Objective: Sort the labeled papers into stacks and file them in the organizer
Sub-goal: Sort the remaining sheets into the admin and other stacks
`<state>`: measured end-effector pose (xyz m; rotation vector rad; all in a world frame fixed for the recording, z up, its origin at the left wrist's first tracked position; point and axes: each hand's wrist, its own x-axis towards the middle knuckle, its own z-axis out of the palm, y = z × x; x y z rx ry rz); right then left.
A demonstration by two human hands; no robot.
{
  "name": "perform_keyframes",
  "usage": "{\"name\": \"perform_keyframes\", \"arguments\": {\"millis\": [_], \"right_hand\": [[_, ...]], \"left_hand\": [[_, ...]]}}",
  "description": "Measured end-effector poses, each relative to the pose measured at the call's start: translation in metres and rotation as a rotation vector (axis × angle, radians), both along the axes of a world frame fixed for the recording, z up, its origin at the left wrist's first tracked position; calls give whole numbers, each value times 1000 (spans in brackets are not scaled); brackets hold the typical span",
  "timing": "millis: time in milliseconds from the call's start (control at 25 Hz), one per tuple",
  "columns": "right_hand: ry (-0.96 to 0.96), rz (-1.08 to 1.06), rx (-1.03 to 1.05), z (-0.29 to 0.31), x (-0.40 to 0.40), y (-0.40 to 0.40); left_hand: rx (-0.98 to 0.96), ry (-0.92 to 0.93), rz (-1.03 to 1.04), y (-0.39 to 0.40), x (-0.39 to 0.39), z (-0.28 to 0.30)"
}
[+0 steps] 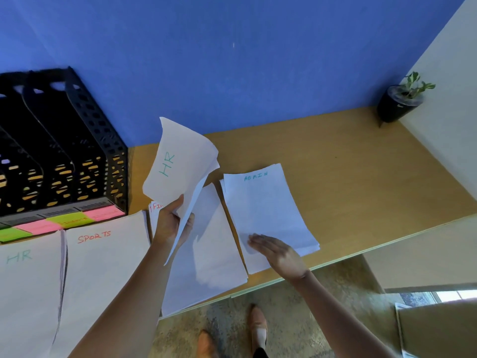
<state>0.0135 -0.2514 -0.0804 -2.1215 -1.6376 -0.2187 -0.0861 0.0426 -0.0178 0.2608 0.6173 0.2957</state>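
Note:
My left hand (171, 223) holds up a few white sheets (178, 166), the front one marked HR in green, above the desk. My right hand (280, 255) lies flat, fingers together, on the near corner of the ADMIN stack (263, 205). Between the two hands lies another white stack (209, 254), its label hidden behind my left hand. A SPORTS stack (100, 267) and an HR stack (25, 285) lie to the left. The black mesh organizer (64, 151) stands at the back left with pink and green slot labels (67, 220) along its front.
The wooden desk (348, 177) meets a blue wall at the back. A small plant in a black pot (398, 102) stands in the far right corner by a white side panel. The desk's front edge runs just below my right hand; my feet show on the floor.

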Motion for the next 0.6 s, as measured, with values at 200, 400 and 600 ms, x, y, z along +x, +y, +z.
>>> {"name": "perform_keyframes", "arguments": {"millis": [200, 400, 600], "right_hand": [[44, 17, -70, -13, -4, 0], [116, -12, -107, -18, -6, -14], [233, -64, -126, -12, -10, -17]], "left_hand": [[67, 35, -3, -1, -9, 8], [263, 161, -100, 5, -15, 15], [342, 118, -53, 6, -15, 16]]}}
